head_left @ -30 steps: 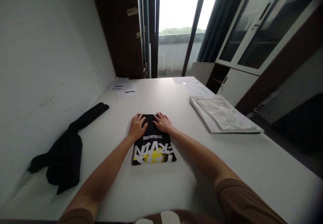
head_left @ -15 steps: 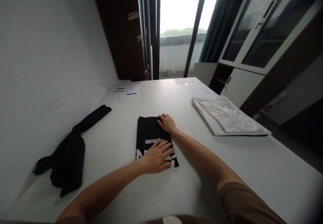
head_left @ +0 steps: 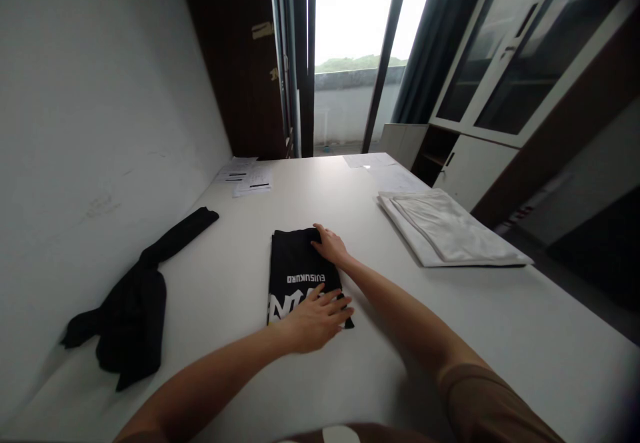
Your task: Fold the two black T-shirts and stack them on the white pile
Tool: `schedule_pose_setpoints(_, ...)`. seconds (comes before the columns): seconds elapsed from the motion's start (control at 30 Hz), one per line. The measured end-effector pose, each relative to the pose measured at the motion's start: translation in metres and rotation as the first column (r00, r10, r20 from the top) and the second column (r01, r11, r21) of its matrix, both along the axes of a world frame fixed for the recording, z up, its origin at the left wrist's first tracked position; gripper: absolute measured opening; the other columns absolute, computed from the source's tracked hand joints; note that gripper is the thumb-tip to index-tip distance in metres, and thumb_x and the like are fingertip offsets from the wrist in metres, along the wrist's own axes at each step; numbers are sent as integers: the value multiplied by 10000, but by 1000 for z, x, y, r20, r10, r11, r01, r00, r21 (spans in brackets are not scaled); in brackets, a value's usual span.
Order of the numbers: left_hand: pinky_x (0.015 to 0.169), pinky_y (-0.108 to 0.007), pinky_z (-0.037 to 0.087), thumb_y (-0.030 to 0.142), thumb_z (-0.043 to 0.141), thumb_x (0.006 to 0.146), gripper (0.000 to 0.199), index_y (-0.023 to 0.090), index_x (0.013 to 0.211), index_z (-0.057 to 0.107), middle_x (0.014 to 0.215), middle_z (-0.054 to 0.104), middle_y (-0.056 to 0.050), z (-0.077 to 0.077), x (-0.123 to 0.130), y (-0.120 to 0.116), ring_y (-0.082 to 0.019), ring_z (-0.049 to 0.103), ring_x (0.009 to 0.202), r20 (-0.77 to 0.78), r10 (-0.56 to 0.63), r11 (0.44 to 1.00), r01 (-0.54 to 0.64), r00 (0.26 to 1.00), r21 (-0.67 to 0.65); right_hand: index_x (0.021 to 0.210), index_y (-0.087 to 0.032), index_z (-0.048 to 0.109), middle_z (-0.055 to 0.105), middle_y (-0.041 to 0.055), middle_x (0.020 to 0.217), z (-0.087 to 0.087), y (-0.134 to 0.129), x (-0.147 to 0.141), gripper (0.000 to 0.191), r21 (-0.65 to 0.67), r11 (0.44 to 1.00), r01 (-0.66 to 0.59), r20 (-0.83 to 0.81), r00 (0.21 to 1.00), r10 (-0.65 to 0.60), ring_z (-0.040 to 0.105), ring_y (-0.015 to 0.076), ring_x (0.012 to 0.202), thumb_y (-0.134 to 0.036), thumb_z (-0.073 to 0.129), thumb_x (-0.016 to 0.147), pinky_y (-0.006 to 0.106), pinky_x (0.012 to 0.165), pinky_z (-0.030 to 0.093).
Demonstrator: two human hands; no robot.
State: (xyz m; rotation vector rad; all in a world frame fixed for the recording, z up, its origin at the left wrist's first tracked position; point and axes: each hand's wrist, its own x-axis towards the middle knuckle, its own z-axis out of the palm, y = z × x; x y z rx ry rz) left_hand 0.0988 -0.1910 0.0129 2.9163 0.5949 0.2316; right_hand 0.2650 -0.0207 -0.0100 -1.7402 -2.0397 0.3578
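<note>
Spread fingers marked the left hand (head_left: pixel 315 320), which lay palm down across the near part of the shirt (head_left: pixel 295 256), its fingertips toward the shirt's right edge; it clasped nothing. The right hand (head_left: pixel 331 246) rested at the shirt's far right corner, thumb on the cloth and forefinger apart from it; whether the other fingers pinched any fabric — they were partly hidden at the edge — I could not tell.

The shirt itself lay flat on the table (head_left: pixel 240 276), directly in front of the person; it was already folded into a compact, squared block, its white lettering (head_left: pixel 283 304) uppermost and partly covered by the left hand. Judging by that outline, the folding of the shirt looked all but done; what was left there seemed slight, perhaps only smoothing of the near right corner, which jutted a little past the fingers.

Left of the shirt, well apart, the black garment (head_left: pixel 135 323) lay rumpled and not folded, with neither hand on it; right of the shirt and beyond it, the white cloth (head_left: pixel 457 226) lay flat in layers; farther off, past the shirt's far edge to the left, were papers (head_left: pixel 255 182).
</note>
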Motion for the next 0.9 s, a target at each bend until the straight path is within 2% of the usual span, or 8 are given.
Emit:
schedule_pose_setpoints(0.1, 1267, -482, 176, 305, 345, 1095, 440, 230, 1519, 437, 1587, 456, -31, -4, 1, 0, -218, 332, 1509, 32, 14, 1000, -15, 999, 7, 1588, -274, 334, 697, 91, 1261, 4, -2, 2, 712, -22, 1000, 3, -71, 997, -4, 663, 279, 1126, -377, 643, 955, 371, 963, 498)
schedule_pose_setpoints(0.17, 1262, -479, 202, 284, 347, 1092, 431, 216, 1502, 459, 1565, 486, -41, -6, 2, 0, -212, 367, 1491, 52, 28, 999, -29, 998, 15, 1595, -292, 339, 704, 77, 1264, 6, -2, 3, 681, 22, 999, 33, -103, 994, -31, 670, 276, 1122, -361, 610, 974, 387, 987, 499)
schedule_pose_setpoints(0.27, 1255, -475, 223, 280, 367, 1087, 427, 199, 1494, 472, 1555, 498, -57, -7, 2, 1, -218, 385, 1482, 71, 18, 999, -20, 997, 28, 1472, -333, 541, 699, 18, 1294, 6, 1, 5, 486, 74, 997, -2, -159, 987, 14, 660, 235, 1163, -283, 560, 989, 364, 1049, 479)
schedule_pose_setpoints(0.33, 1252, -460, 235, 268, 375, 1084, 427, 195, 1492, 474, 1549, 505, -58, -8, 2, 2, -217, 399, 1474, 85, 1, 1000, -3, 996, 29, 1325, -338, 673, 711, -25, 1272, 5, 5, 6, 380, 32, 996, -84, -208, 974, 89, 656, 205, 1177, -247, 577, 969, 329, 1064, 474)
schedule_pose_setpoints(0.43, 1246, -433, 254, 236, 378, 1075, 420, 187, 1476, 492, 1525, 534, -59, -9, 2, 3, -208, 444, 1445, 110, -9, 1000, 6, 994, 21, 1195, -325, 750, 741, -50, 1201, 3, 10, 7, 312, -55, 982, -181, -253, 954, 162, 673, 188, 1138, -221, 608, 937, 306, 1040, 493)
schedule_pose_setpoints(0.57, 1246, -405, 260, 242, 367, 1076, 422, 186, 1474, 497, 1512, 548, -60, -10, 4, 2, -197, 460, 1433, 125, -9, 1000, 7, 992, 18, 1183, -316, 761, 764, -48, 1131, 1, 9, 4, 333, -53, 987, -154, -218, 966, 139, 702, 179, 1056, -202, 537, 966, 302, 1007, 514)
schedule_pose_setpoints(0.7, 1251, -426, 237, 249, 350, 1081, 426, 191, 1479, 490, 1525, 534, -58, -10, 4, 7, -205, 439, 1447, 97, 1, 998, -7, 995, 68, 1255, -339, 729, 746, -63, 1191, 1, 11, -2, 387, -19, 990, -140, -148, 980, 136, 694, 176, 1107, -201, 478, 994, 303, 1014, 515)
schedule_pose_setpoints(0.9, 1245, -449, 235, 259, 377, 1076, 418, 222, 1473, 502, 1520, 539, -60, -10, 1, 37, -216, 429, 1456, 41, 65, 993, -68, 997, 94, 1308, -345, 696, 707, -64, 1278, 4, 37, -2, 438, 14, 994, -109, -105, 988, 110, 668, 174, 1182, -175, 438, 999, 316, 1048, 500)
